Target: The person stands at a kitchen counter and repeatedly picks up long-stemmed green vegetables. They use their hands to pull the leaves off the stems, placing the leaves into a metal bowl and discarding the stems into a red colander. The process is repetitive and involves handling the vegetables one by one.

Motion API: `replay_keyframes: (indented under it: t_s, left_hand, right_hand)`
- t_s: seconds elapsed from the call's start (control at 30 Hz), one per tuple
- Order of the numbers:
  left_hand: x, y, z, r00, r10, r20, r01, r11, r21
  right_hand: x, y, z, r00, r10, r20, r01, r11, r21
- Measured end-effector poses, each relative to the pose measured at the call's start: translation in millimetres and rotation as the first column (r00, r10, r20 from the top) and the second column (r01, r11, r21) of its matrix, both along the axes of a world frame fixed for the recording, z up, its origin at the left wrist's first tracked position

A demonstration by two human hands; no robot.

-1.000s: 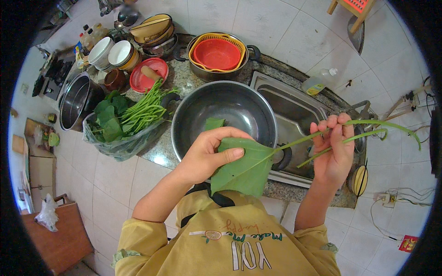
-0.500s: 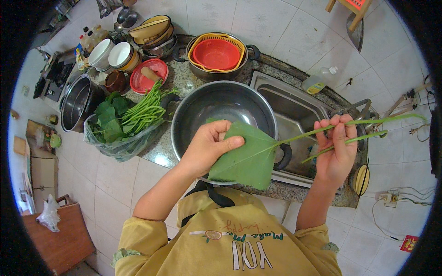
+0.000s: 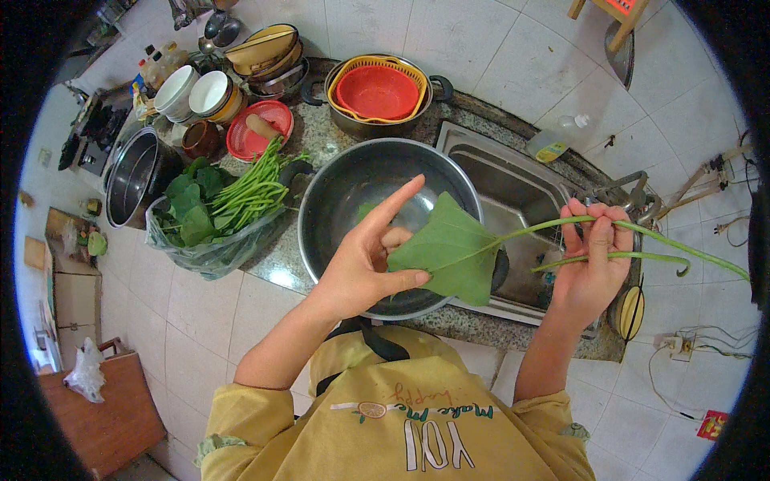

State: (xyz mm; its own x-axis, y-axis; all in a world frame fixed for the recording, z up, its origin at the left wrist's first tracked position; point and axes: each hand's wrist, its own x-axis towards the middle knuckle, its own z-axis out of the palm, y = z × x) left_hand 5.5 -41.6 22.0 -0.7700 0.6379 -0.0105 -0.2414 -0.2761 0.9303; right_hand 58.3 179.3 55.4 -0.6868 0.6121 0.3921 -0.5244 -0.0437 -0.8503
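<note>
Green leaf [image 3: 453,252] hangs above a pot [image 3: 329,192]; a bag [image 3: 215,263] holds greens [image 3: 195,220].

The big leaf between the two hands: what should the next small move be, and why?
Probably the left hand should bring its index finger in onto the leaf. That finger points away from it, while the thumb overlaps the leaf's left edge. The right hand holds the stem joined to the leaf, so a surer left-hand hold would likely steady it.
</note>
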Motion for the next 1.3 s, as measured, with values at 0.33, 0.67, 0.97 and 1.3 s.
replay_keyframes:
  t_s: [0.33,0.67,0.97,1.3]
  left_hand:
    - [-3.2,-4.6,-16.8,0.992,0.025,0.124,-0.026,1.0,0.004]
    - [-3.5,-0.4,-12.9,0.609,0.056,-0.791,-0.532,0.768,-0.356]
    - [11.1,27.2,0.5,0.893,-0.05,-0.448,-0.141,0.913,-0.382]
    - [3.0,20.1,2.0,0.839,-0.422,0.343,0.348,0.901,0.258]
  right_hand:
    - [5.4,-0.3,0.1,0.999,-0.003,0.036,0.004,0.999,-0.04]
    - [7.2,-22.9,2.3,0.997,0.005,0.073,-0.005,1.0,0.001]
    - [5.5,-41.2,5.8,0.999,0.01,0.049,-0.011,1.0,0.009]
    - [5.3,-22.5,-0.6,0.995,-0.017,0.102,0.019,1.0,-0.023]
